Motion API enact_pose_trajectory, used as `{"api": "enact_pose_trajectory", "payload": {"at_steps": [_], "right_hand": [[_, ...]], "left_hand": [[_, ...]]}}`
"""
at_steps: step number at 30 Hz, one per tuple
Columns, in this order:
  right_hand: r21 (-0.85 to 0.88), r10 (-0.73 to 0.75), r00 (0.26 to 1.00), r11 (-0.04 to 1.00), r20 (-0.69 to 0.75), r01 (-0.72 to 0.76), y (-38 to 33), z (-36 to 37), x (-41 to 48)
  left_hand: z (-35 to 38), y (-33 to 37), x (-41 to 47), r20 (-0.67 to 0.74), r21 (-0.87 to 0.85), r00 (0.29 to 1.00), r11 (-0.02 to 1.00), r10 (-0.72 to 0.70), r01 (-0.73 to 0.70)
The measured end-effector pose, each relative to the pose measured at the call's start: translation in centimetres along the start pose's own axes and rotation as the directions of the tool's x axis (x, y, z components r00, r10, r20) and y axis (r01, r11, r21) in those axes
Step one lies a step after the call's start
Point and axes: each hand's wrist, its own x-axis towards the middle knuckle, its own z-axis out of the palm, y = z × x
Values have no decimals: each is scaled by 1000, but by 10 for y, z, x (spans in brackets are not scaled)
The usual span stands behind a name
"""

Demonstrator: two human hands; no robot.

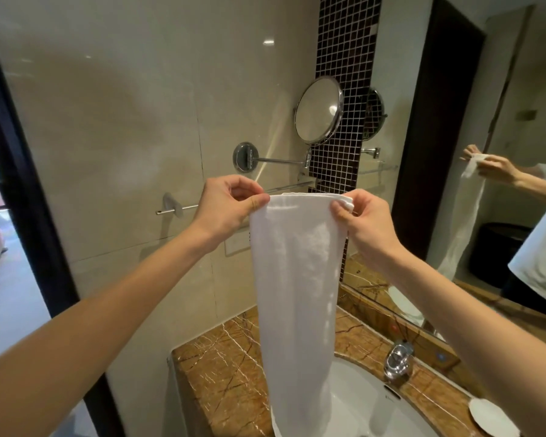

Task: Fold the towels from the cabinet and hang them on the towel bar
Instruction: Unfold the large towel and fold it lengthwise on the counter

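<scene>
Towel [297, 279]: white, folded lengthwise into a long narrow strip, held up by its top edge, hanging straight down over the sink [353, 402], lower end reaching into the basin.
Left hand [226, 206]: raised in front of the wall, thumb and curled fingers pinching the top left corner of the towel.
Right hand [364, 219]: at the same height, fingers curled round the top right corner, thumb pressed on the front.
Bar [177, 209]: chrome, on the beige wall just behind the hands, nothing hung on the visible part.
Round mirror [318, 110]: on a swing arm above the bar.
Counter [221, 357]: brown marble around the sink.
Tap [397, 361]: chrome, right of the towel.
Dish [492, 416]: white, at the counter's right edge.
Wall mirror [492, 152]: reflects both hands and the hanging towel.
</scene>
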Motion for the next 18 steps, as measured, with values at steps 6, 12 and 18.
{"api": "enact_pose_trajectory", "payload": {"at_steps": [6, 12, 18], "right_hand": [[-61, -64, 995, 996, -73, 60, -27, 1, -7], [-88, -117, 983, 991, -138, 106, -67, -5, -16], [-109, -173, 973, 981, -154, 158, -110, -22, -33]], "left_hand": [[-1, 17, -1, 13, -35, 998, 998, 60, -59], [4, 17, -18, 134, -150, 989, 985, -60, 80], [4, 63, -32, 70, -224, 997, 975, 28, -11]]}}
